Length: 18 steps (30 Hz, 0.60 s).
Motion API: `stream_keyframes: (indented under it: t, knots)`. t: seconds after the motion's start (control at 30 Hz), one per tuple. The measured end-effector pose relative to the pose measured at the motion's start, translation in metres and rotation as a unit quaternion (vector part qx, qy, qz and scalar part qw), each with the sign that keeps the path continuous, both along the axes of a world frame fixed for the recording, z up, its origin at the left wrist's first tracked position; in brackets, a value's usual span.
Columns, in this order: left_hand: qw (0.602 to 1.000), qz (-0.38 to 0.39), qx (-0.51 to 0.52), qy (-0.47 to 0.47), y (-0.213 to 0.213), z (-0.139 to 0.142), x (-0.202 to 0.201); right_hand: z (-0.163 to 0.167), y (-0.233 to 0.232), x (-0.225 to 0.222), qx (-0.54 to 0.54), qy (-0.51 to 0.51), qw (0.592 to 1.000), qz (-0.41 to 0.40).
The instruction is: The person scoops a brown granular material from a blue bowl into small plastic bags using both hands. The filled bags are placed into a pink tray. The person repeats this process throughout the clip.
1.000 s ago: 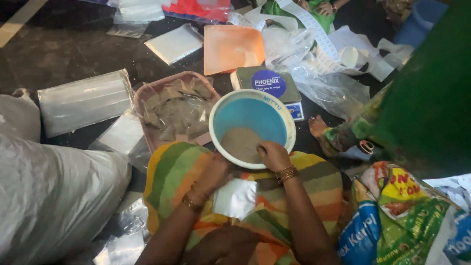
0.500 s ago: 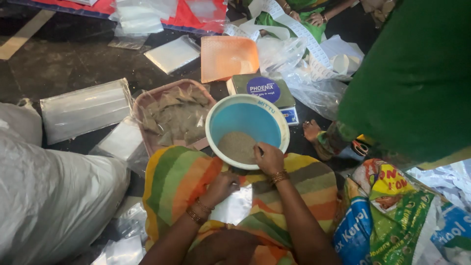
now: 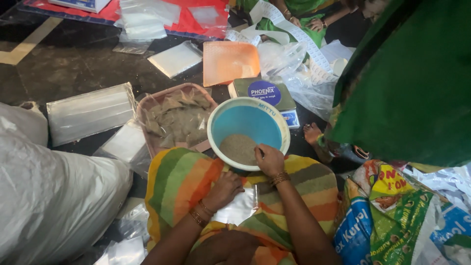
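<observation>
Blue bowl point(image 3: 249, 125), frame centre, holds grey-brown powder point(image 3: 238, 148). Right hand point(image 3: 269, 159) curled over its near rim, fingers in powder. Left hand point(image 3: 224, 190) pinches clear pouch point(image 3: 237, 208) on lap. Pink tray point(image 3: 172, 119) of filled packets just left of bowl.

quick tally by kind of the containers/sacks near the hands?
Blue bowl of grey-brown powder, right hand in it: 1
Pink tray of filled packets: 1
Clear pouch by left hand: 1
Printed sack: 1
White sack: 1
Total: 5
</observation>
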<state>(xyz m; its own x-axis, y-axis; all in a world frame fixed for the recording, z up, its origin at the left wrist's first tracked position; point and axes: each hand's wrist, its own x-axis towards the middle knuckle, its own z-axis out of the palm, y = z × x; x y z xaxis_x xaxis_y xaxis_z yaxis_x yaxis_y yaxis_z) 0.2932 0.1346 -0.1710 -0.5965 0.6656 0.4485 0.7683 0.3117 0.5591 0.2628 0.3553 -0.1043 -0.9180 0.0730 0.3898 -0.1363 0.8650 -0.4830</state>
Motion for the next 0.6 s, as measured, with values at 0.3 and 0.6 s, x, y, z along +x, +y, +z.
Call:
stream_keyframes:
  t: [0.3,0.6]
  knots:
    - [0.989,0.08,0.074,-0.097,0.005,-0.006,0.001,-0.016,0.008,-0.003,-0.023,0.003,1.0,0.019]
    - [0.95,0.039,0.19,-0.244,0.003,-0.02,-0.002,-0.041,0.036,0.022,-0.289,-0.102,0.943,0.132]
